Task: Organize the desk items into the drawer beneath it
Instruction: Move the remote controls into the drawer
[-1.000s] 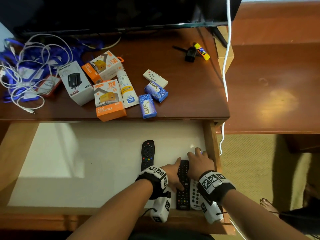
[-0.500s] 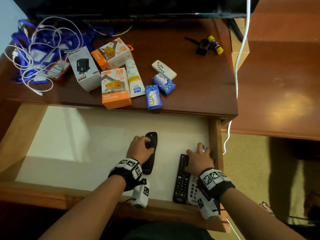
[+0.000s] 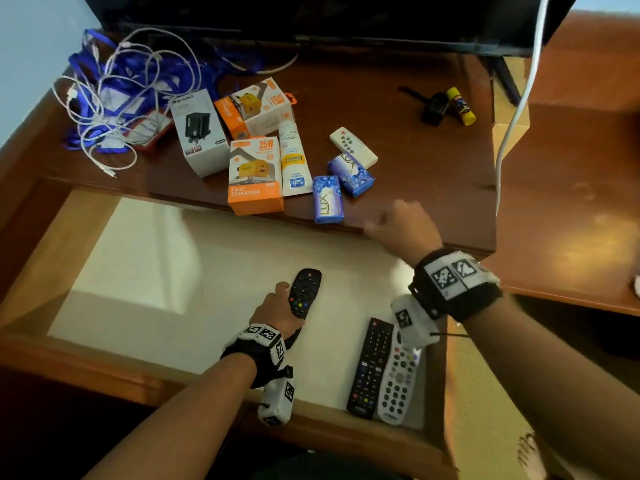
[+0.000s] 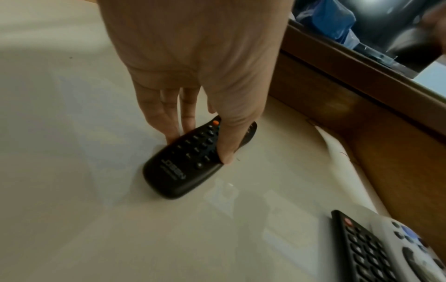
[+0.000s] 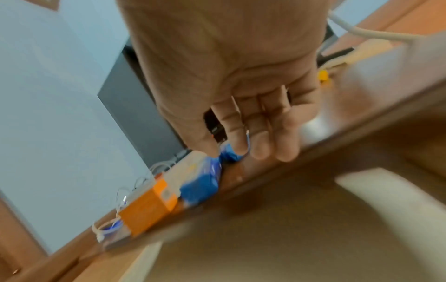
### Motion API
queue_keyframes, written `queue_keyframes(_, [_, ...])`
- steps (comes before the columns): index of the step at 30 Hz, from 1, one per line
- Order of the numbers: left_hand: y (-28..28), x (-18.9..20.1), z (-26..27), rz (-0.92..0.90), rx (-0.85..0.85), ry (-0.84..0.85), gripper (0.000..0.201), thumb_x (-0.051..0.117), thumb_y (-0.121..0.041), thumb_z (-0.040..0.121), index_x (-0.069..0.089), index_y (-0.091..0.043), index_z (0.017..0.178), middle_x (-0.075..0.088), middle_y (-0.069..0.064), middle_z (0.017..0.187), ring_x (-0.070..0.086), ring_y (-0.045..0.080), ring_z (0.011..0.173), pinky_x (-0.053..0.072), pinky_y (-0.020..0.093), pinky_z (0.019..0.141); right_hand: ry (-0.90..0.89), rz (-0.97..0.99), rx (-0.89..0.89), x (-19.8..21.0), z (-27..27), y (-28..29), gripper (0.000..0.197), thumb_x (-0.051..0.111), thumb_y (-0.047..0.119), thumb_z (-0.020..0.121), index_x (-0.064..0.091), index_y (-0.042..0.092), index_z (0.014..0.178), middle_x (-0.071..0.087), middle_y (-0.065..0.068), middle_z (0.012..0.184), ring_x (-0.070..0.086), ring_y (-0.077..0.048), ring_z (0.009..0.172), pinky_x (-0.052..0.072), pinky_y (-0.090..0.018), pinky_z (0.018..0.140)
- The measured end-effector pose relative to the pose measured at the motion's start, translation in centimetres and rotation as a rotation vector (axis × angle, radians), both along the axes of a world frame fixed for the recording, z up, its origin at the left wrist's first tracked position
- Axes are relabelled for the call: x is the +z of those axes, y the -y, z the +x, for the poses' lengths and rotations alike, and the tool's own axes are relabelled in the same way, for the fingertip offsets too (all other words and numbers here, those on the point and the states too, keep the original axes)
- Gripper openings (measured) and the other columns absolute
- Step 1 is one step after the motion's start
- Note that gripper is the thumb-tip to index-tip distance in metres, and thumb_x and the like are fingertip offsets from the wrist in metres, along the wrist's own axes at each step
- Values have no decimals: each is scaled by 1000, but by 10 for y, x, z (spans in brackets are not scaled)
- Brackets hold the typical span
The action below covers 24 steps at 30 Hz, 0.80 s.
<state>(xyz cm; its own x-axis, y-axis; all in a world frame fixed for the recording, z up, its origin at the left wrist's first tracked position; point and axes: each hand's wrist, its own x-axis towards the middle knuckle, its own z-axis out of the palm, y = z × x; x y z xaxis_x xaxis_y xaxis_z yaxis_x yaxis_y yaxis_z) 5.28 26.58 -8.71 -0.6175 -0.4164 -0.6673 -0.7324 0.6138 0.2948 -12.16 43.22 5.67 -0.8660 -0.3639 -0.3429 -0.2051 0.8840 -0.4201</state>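
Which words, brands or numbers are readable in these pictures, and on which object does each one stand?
"25W" and "FAST CHARGER": front orange charger box.
"LUX": nearer blue soap packet.
"LUX", partly visible: farther blue soap packet.
"Safi": white cream tube.
Grey charger box: top brand blurred.
Small black remote under the left hand: logo unclear.
Remote buttons, badge cards: too small.
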Motion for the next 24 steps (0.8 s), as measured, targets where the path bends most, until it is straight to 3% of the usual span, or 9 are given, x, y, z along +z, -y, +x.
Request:
queue_keyframes(2, [7, 3, 3, -34, 8, 8, 83, 71, -32, 78, 23, -23, 145, 51, 12, 127, 56, 32, 113, 47, 42, 94, -90, -129, -28, 10, -34, 20, 30, 61, 37, 85, 60, 7, 90, 63, -10, 90, 62, -29, 82, 55, -40, 74])
queue_keyframes(4, [11, 5, 6, -60, 20, 24, 79, 69, -33, 79, 25, -23, 144, 50, 12, 128, 56, 32, 112, 47, 43, 94, -165, -166, -27, 10, -67, 40, 29, 61, 32, 88, 58, 9, 105, 60, -12, 111, 58, -28, 99, 53, -43, 84])
queue_keyframes(7, [15, 6, 10, -81, 36, 22, 77, 71, -36, 78, 30, -21, 141, 44, 11, 132, 52, 30, 117, 47, 43, 95, -172, -66, -31, 4, -102, 69, 49, 59, 39, 90, 48, 11, 129, 44, -13, 135, 41, -32, 123, 43, -45, 99])
queue_keyframes(10, [18, 5, 11, -98, 21, -15, 73, 70, -40, 79, 34, -20, 140, 41, 10, 132, 47, 28, 121, 46, 43, 96, -124, 49, -57, -5, -120, 93, 62, 58, 46, 88, 42, 10, 136, 35, -14, 144, 33, -35, 131, 35, -48, 104])
queue_keyframes(15, [19, 4, 8, -25, -24, -59, 62, 66, -35, 83, 39, -19, 137, 39, 9, 132, 47, 26, 119, 45, 41, 98, -80, 160, -66, -16, -137, 112, 60, 61, 46, 87, 48, 6, 130, 37, -17, 141, 37, -36, 126, 35, -46, 102])
queue_keyframes(17, [20, 7, 6, 9, -28, -69, 60, 66, -35, 84, 40, -19, 136, 39, 9, 131, 49, 25, 117, 45, 37, 97, -59, 124, -90, -17, -141, 112, 53, 66, 39, 85, 52, 7, 125, 48, -15, 133, 47, -34, 119, 43, -43, 97])
queue_keyframes(20, [25, 10, 5, 61, 17, -102, 58, 68, -34, 83, 44, -19, 133, 45, 9, 129, 52, 24, 115, 44, 33, 96, 7, 54, -108, -11, -141, 106, 46, 73, 32, 80, 58, 7, 116, 62, -12, 117, 61, -28, 101, 51, -34, 76])
queue_keyframes(24, [36, 12, 5, 75, 38, -119, 52, 70, -33, 82, 50, -19, 127, 50, 8, 126, 55, 21, 112, 46, 31, 94, -98, -106, -204, 12, -137, 96, 53, 77, 35, 76, 56, 9, 117, 60, -11, 121, 62, -26, 102, 51, -31, 72])
